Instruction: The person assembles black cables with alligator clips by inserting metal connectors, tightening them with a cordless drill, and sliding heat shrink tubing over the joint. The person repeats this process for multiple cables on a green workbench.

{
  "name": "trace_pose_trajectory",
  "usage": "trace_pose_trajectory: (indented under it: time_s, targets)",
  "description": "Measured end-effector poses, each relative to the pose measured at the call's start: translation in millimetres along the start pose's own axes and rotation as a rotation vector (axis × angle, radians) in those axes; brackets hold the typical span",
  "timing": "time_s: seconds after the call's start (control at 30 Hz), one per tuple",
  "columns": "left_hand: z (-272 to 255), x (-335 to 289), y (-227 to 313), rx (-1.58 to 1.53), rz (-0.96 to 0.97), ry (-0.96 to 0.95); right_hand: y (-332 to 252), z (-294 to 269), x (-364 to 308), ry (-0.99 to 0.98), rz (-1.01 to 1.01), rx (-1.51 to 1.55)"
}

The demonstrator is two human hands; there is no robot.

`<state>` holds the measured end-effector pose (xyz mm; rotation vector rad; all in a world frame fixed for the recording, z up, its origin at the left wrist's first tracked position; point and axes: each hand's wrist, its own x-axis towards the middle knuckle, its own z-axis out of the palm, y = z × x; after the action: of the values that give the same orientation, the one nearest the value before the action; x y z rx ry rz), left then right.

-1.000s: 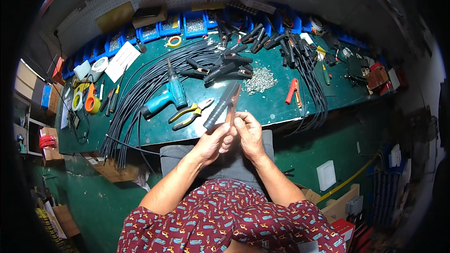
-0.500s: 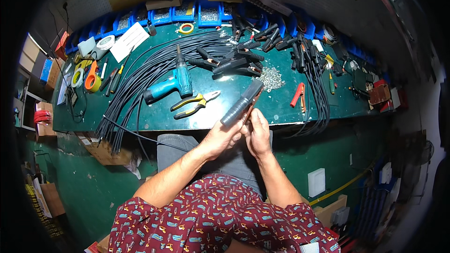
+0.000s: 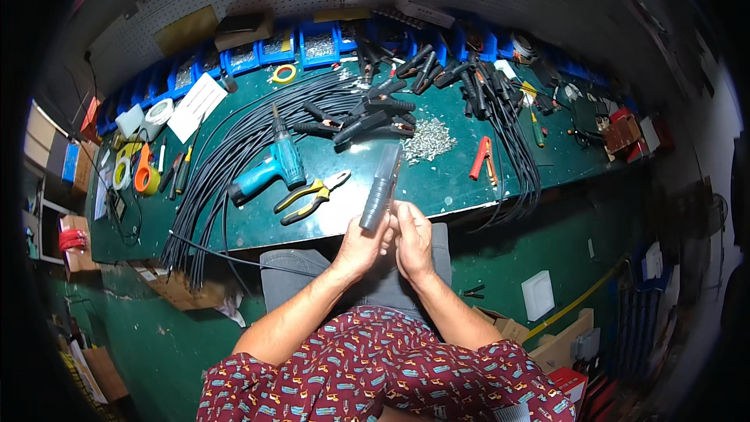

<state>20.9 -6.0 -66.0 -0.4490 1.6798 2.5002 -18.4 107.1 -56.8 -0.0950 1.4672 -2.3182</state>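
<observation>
Just in front of my lap, my left hand (image 3: 362, 252) is closed round the ribbed grip of a black cable clamp (image 3: 382, 187), which points up and away. My right hand (image 3: 412, 244) is beside it, fingers curled in against the clamp's near end; what they pinch, if anything, is hidden. On the bench beyond lies a pile of similar black clamps (image 3: 363, 125). A heap of small silver screws or rivets (image 3: 430, 141) is right of the pile. Combination pliers (image 3: 312, 197) with yellow-and-black handles and a teal cordless drill (image 3: 269, 172) rest to the left.
A large bundle of black cables (image 3: 223, 164) curves over the green bench (image 3: 461, 180), its ends hanging off the front edge. More cables (image 3: 512, 141) and a red clamp (image 3: 480, 158) are at right. Blue bins (image 3: 319, 47) line the back; tape rolls (image 3: 145, 176) sit at left.
My hands have come a little nearer to me, and the clamp has turned to point more straight ahead. The view has tilted and shifted slightly; the bench items stay in place.
</observation>
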Motion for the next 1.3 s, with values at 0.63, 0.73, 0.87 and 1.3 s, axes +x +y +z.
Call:
trace_pose_trajectory:
  time_s: [0.63,0.73,0.87,1.3]
  targets:
    - [-4,26,-4,-0.071,-0.004,0.247,-20,-122,122,0.355,-0.275,-0.756]
    - [-4,22,8,-0.084,-0.012,0.241,-40,-173,183,0.455,-0.395,-1.333]
    - [0,18,17,-0.104,-0.035,0.252,-52,-192,223,0.370,-0.127,-1.591]
    - [-3,19,16,-0.105,-0.041,0.203,-48,-223,264,0.299,-0.014,-1.391]
